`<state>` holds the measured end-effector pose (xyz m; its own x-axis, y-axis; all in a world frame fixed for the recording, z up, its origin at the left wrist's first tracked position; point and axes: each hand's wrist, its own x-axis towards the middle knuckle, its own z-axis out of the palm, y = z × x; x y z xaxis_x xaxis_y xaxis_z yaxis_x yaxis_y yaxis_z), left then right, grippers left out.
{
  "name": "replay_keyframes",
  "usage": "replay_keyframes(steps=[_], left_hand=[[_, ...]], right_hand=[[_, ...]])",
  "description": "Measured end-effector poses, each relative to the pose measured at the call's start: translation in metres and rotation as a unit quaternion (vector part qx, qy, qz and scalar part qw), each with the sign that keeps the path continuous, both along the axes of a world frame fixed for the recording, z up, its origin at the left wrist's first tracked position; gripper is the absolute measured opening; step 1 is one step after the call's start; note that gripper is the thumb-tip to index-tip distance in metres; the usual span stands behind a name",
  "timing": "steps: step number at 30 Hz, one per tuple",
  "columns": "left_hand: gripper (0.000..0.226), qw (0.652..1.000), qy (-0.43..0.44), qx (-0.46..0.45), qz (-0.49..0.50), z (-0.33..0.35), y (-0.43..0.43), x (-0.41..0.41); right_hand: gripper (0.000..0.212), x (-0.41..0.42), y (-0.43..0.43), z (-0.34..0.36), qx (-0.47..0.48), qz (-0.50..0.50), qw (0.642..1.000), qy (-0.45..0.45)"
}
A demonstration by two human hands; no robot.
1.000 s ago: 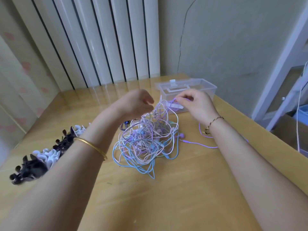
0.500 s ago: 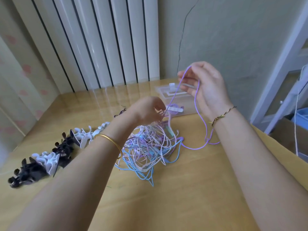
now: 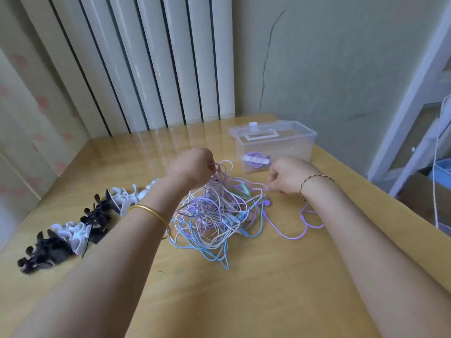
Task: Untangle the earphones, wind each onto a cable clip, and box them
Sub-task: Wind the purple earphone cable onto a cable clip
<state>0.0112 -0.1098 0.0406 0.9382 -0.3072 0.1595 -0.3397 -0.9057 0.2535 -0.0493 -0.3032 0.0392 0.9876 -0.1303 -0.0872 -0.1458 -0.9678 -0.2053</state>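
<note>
A tangle of purple, pink and blue earphones lies in the middle of the wooden table. My left hand grips a bunch of its cables at the top and holds them up. My right hand pinches a pale purple cable at the tangle's right side. A loose purple cable trails under my right wrist. A clear plastic box stands behind, holding one purple earphone wound on a white clip. Black and white cable clips lie in a row at the left.
White vertical blinds hang behind the table, and a cracked wall is at the back right. The table's right edge drops to a cardboard box and a white frame beside it.
My right hand has come down from above the box to the tangle's right side. The purple cable it held up now lies on the table. My left hand still grips the cables.
</note>
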Motion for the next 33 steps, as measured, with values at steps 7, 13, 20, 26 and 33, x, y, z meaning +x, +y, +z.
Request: replay_keyframes(steps=[7,13,20,26,33], left_hand=[[0.044,0.998,0.057,0.015,0.014,0.001,0.003,0.001],[0.057,0.975,0.035,-0.189,-0.108,0.033,-0.017,-0.020],[0.033,0.951,0.134,-0.240,-0.141,0.022,-0.030,-0.020],[0.042,0.991,0.084,-0.054,-0.090,-0.002,-0.024,-0.010],[0.027,0.995,0.061,0.066,-0.039,-0.006,-0.011,-0.012]], right_hand=[[0.020,0.009,0.004,0.008,0.257,0.031,0.935,-0.242],[0.025,0.011,0.018,0.019,0.349,0.084,0.892,-0.275],[0.032,0.005,0.024,0.030,0.475,0.077,0.806,-0.345],[0.031,-0.006,0.021,0.046,0.690,0.048,0.640,-0.336],[0.033,-0.002,0.000,0.022,0.365,-0.017,0.881,-0.300]])
